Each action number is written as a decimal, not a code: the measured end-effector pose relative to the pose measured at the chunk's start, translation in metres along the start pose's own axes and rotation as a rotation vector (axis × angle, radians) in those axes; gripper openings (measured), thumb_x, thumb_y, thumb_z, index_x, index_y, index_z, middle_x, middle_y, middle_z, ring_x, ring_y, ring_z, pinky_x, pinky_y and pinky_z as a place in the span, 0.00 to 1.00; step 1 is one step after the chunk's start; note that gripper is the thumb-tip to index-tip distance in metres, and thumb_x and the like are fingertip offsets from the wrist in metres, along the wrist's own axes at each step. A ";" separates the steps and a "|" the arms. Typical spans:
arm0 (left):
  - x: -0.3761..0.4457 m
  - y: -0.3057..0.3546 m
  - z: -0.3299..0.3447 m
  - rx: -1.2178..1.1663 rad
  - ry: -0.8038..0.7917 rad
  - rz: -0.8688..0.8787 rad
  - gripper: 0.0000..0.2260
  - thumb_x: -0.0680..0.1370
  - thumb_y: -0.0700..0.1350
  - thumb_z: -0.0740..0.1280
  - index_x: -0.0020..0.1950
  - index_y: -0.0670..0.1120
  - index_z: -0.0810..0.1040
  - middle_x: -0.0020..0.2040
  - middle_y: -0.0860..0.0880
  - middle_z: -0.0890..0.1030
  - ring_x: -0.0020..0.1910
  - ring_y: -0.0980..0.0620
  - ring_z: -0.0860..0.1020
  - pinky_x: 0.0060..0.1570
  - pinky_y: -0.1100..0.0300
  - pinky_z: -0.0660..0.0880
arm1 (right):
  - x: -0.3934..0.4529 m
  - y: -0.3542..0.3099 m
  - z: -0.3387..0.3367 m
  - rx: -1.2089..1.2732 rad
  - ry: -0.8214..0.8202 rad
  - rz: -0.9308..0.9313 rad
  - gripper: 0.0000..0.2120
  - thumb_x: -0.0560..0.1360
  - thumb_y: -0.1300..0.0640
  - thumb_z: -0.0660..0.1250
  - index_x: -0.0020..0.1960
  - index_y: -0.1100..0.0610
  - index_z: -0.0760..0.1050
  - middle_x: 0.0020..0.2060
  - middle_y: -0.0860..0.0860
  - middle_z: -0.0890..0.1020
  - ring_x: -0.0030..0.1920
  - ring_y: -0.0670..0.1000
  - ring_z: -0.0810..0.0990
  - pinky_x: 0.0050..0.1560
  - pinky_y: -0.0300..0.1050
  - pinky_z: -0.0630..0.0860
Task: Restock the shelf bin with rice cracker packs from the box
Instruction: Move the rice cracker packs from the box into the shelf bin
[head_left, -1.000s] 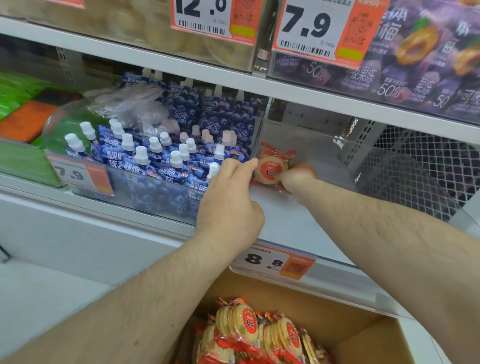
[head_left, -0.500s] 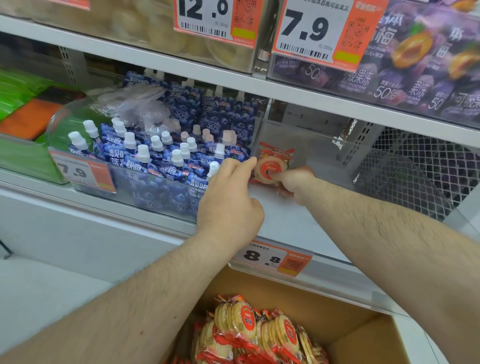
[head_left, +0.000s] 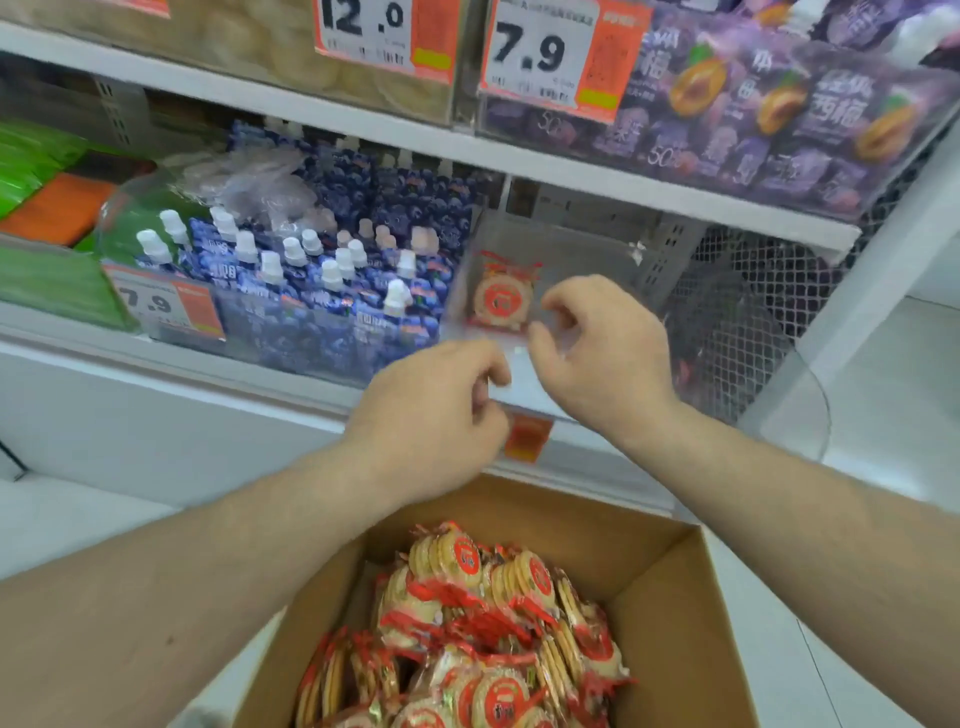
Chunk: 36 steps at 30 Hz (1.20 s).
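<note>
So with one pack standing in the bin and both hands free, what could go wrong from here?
1. The lone rice cracker pack stands upright against the clear bin wall with nothing bracing it; it may tip over.
2. The packs in the box lie jumbled, so the left hand or right hand may snag neighbouring packs while lifting one.

Light was bright, even and seemingly from overhead, with soft shadows. Motion blur smeared both hands and the price tags (head_left: 545, 57). The clear bin (head_left: 597, 249) showed faint glare. Shelf lines bowed toward the edges.
</note>
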<state>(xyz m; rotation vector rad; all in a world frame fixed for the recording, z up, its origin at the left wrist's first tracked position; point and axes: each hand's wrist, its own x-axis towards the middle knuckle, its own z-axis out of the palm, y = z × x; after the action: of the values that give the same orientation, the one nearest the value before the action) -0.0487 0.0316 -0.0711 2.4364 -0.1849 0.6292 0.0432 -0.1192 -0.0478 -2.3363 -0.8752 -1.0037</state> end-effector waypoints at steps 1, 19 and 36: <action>-0.011 0.001 0.003 0.024 -0.088 0.041 0.10 0.67 0.47 0.61 0.46 0.52 0.77 0.40 0.55 0.76 0.43 0.50 0.75 0.45 0.53 0.75 | -0.016 -0.005 -0.008 0.006 0.046 -0.197 0.05 0.70 0.58 0.67 0.40 0.60 0.77 0.34 0.54 0.78 0.37 0.58 0.77 0.36 0.52 0.73; -0.060 -0.034 0.083 -0.121 -0.927 -0.324 0.10 0.76 0.46 0.66 0.57 0.53 0.78 0.52 0.57 0.75 0.52 0.56 0.76 0.53 0.61 0.75 | -0.208 0.051 0.124 -0.028 -1.259 1.154 0.42 0.67 0.29 0.66 0.68 0.61 0.73 0.60 0.56 0.80 0.57 0.57 0.80 0.54 0.48 0.79; -0.066 -0.040 0.077 -0.073 -1.139 -0.442 0.09 0.76 0.45 0.64 0.55 0.45 0.78 0.43 0.51 0.79 0.40 0.49 0.77 0.38 0.60 0.72 | -0.232 0.043 0.098 0.131 -1.033 1.099 0.16 0.69 0.51 0.71 0.53 0.54 0.73 0.47 0.51 0.81 0.45 0.51 0.81 0.47 0.47 0.81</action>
<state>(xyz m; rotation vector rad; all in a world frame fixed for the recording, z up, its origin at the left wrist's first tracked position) -0.0652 0.0166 -0.1778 2.3554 -0.0985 -0.9663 -0.0041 -0.1766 -0.2925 -2.5391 0.1761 0.7178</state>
